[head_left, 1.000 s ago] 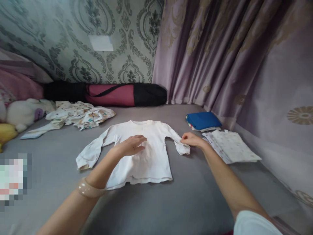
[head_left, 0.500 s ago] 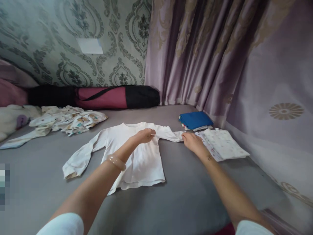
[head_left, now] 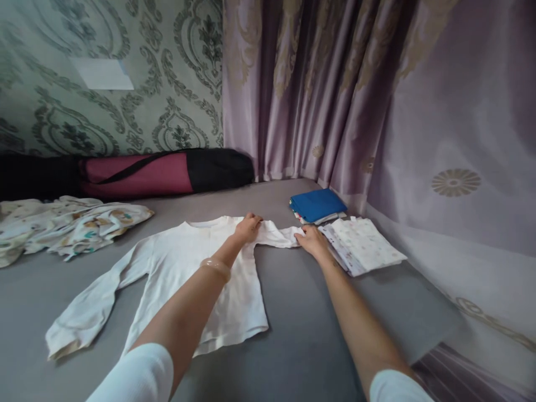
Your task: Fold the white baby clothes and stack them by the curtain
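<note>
A white long-sleeved shirt (head_left: 167, 251) lies spread on the grey bed sheet (head_left: 301, 312). Its left-hand sleeve slants toward the lower left, and the other sleeve stretches to the right. My left hand (head_left: 250, 226) is closed on the shirt near the right-side shoulder, its wrist wearing a pale bangle. At the cuff of the right-side sleeve, my right hand (head_left: 311, 239) pinches the fabric. My left forearm covers part of the shirt's body.
Folded patterned clothes (head_left: 366, 243) lie right of my right hand, with a folded blue cloth (head_left: 317, 205) behind. Crumpled patterned clothing (head_left: 87, 226) is at the left. A red and black long bag (head_left: 146, 177) rests along the wall. Purple curtains (head_left: 293, 111) hang behind.
The view has turned to the right, so most things appear farther left. My left hand has moved up the shirt toward the shoulder edge. My right hand remains at the cuff.
</note>
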`<state>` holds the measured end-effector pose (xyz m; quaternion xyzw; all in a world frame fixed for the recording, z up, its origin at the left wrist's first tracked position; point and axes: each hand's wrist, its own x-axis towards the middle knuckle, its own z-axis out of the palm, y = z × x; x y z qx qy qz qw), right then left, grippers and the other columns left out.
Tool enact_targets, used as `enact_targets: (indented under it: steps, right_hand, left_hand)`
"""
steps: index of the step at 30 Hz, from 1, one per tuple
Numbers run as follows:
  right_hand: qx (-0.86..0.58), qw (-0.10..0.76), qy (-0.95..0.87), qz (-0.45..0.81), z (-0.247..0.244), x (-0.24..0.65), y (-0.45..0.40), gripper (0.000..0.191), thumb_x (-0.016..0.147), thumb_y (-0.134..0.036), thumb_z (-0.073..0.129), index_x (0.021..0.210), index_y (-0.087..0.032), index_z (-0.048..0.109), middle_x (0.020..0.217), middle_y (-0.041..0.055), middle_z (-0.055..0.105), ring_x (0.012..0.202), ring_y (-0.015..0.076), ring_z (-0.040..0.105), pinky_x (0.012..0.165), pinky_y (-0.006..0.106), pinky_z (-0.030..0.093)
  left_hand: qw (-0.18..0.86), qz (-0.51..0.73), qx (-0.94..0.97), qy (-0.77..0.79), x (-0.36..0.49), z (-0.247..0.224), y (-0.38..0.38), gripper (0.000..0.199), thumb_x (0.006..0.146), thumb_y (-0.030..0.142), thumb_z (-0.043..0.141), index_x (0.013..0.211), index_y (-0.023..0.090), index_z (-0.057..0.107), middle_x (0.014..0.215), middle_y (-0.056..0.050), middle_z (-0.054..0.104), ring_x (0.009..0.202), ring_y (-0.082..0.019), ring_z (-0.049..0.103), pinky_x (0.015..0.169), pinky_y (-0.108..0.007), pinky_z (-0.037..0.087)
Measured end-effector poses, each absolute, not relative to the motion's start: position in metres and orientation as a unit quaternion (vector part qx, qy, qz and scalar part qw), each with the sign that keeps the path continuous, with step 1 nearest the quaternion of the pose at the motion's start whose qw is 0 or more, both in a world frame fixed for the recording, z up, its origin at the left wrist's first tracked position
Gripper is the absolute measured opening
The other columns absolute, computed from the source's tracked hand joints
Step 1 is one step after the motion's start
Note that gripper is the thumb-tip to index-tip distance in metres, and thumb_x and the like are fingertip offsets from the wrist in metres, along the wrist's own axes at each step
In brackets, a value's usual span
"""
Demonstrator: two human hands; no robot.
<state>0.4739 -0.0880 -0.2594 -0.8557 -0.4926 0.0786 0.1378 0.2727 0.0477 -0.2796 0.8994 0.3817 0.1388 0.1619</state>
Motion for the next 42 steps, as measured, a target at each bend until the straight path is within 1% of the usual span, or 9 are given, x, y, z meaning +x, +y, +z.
enact_targets:
  steps: [4,7,12,16,19,22,30,38,42]
  right_hand:
    - [-0.823,0.292,-0.463,0.152,-0.254,0.489,-0.085,0.029,0.074,-0.030,0.058,0.099,-0.016,0.064,0.096,0.0060,0.069,0.090,0.0201,0.063,0.077,0.026,0.048]
    - [-0.786,0.419,-0.388,0.239,-0.248,0.496,-0.085,0.043,0.073,-0.024,0.051,0.115,-0.015,0.055,0.095,0.0049,0.069,0.083,0.0184,0.065,0.068,0.025,0.050]
    - [-0.691,0.530,-0.367,0.328,-0.249,0.494,-0.080,0.055,0.069,-0.017,0.048,0.124,-0.018,0.053,0.101,0.0047,0.070,0.089,0.0172,0.066,0.076,0.026,0.052]
    - [-0.693,0.553,-0.344,0.308,-0.259,0.489,-0.070,0.040,0.075,-0.031,0.052,0.109,-0.016,0.063,0.096,0.0060,0.072,0.091,0.0195,0.066,0.076,0.027,0.052]
    - [-0.707,0.580,-0.324,0.242,-0.264,0.484,-0.066,0.046,0.076,-0.051,0.056,0.100,-0.013,0.067,0.087,0.0076,0.072,0.085,0.0218,0.065,0.070,0.028,0.050]
    - [-0.753,0.545,-0.349,0.116,-0.259,0.477,-0.071,0.045,0.083,-0.050,0.048,0.096,-0.012,0.068,0.083,0.0094,0.070,0.080,0.0218,0.062,0.069,0.028,0.045]
    - [-0.838,0.268,-0.458,-0.125,-0.245,0.472,-0.098,0.036,0.100,-0.034,0.035,0.118,-0.021,0.062,0.076,0.0080,0.068,0.065,0.0176,0.056,0.059,0.026,0.025]
    - [-0.849,0.199,-0.475,-0.119,-0.245,0.482,-0.100,0.038,0.100,-0.038,0.034,0.121,-0.022,0.061,0.080,0.0083,0.070,0.070,0.0186,0.059,0.060,0.025,0.026]
    - [-0.850,0.196,-0.486,-0.045,-0.244,0.487,-0.097,0.036,0.098,-0.038,0.037,0.112,-0.021,0.066,0.089,0.0102,0.072,0.081,0.0211,0.063,0.064,0.025,0.033]
  left_hand:
    - [0.155,0.225,0.861,0.429,0.271,-0.293,0.041,0.032,0.095,0.026,0.036,0.112,0.018,0.063,0.113,-0.012,0.058,0.105,-0.022,0.059,0.090,-0.032,0.047]
    - [0.170,0.278,0.841,0.431,0.270,-0.300,0.040,0.031,0.097,0.026,0.033,0.111,0.019,0.060,0.111,-0.010,0.061,0.105,-0.021,0.058,0.091,-0.031,0.046]
    - [0.194,0.292,0.832,0.430,0.269,-0.300,0.041,0.029,0.097,0.029,0.036,0.111,0.021,0.060,0.108,-0.008,0.065,0.103,-0.021,0.058,0.090,-0.031,0.045]
    - [0.199,0.314,0.827,0.423,0.270,-0.299,0.040,0.032,0.096,0.035,0.038,0.108,0.020,0.063,0.104,-0.009,0.065,0.098,-0.021,0.060,0.086,-0.030,0.046]
    - [0.200,0.327,0.820,0.424,0.270,-0.299,0.039,0.032,0.096,0.036,0.038,0.105,0.020,0.065,0.100,-0.008,0.066,0.095,-0.020,0.061,0.084,-0.029,0.046]
    - [0.201,0.345,0.805,0.440,0.270,-0.301,0.041,0.032,0.097,0.034,0.038,0.105,0.020,0.065,0.101,-0.008,0.068,0.095,-0.021,0.061,0.085,-0.030,0.045]
    - [0.207,0.346,0.789,0.463,0.270,-0.304,0.046,0.032,0.096,0.034,0.039,0.103,0.021,0.067,0.100,-0.008,0.069,0.093,-0.021,0.062,0.084,-0.030,0.045]
    - [0.210,0.384,0.805,0.400,0.268,-0.306,0.047,0.031,0.095,0.033,0.039,0.095,0.018,0.066,0.089,-0.008,0.063,0.088,-0.021,0.060,0.084,-0.032,0.046]
    - [0.222,0.418,0.797,0.374,0.269,-0.307,0.047,0.026,0.090,0.021,0.042,0.108,0.017,0.060,0.104,-0.009,0.060,0.091,-0.019,0.060,0.085,-0.032,0.048]
